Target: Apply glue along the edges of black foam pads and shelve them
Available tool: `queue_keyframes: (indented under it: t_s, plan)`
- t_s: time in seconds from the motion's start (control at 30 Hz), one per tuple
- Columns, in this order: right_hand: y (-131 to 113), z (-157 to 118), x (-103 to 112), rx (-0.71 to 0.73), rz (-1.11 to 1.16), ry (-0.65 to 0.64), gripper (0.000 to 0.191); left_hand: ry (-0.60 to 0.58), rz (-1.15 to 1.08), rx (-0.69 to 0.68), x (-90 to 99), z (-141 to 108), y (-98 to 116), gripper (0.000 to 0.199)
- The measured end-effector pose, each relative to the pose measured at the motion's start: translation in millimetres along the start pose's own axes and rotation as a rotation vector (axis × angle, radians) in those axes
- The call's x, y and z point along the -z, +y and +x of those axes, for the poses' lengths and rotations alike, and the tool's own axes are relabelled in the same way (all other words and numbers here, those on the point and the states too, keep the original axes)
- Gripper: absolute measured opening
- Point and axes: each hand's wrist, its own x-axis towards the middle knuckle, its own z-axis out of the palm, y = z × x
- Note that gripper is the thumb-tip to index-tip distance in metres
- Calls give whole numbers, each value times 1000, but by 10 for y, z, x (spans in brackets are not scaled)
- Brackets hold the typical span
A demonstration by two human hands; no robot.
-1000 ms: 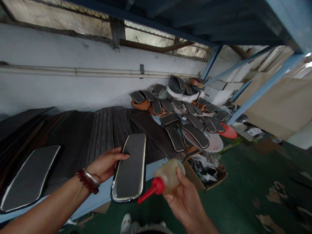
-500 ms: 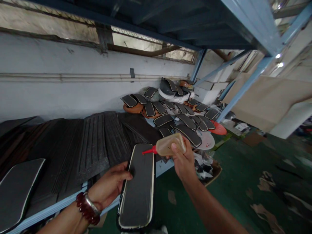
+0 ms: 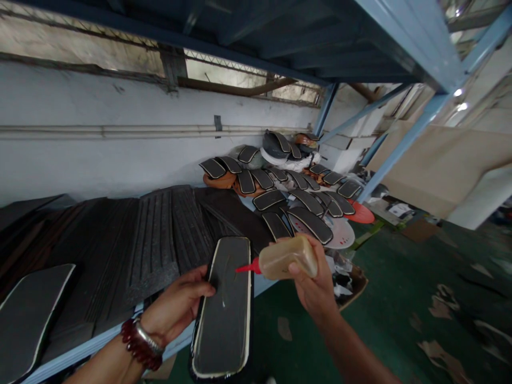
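My left hand grips the left edge of a long dark pad with rounded corners and a cream line of glue along its rim; the thumb lies on its face. In my right hand is a translucent glue bottle, tipped sideways. Its red nozzle points left, over the upper part of the pad. Thin glossy streaks of glue mark the pad's middle. Whether the nozzle tip touches the surface I cannot tell.
Stacks of dark sheets line the blue shelf on the left, with another glue-rimmed pad on them. Several similar pads lie spread further back. A blue post rises at right. Scraps litter the green floor.
My right hand has moved the bottle down and slightly right along the pad. Streaks of glue now show on the pad's dark face. My left hand keeps its hold.
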Motion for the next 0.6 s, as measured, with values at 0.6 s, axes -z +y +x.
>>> queue_keyframes:
  t_s: [0.6]
  plan:
    - [164, -212, 534, -531, 1018, 663, 52, 167, -53, -20, 228, 357, -66, 35]
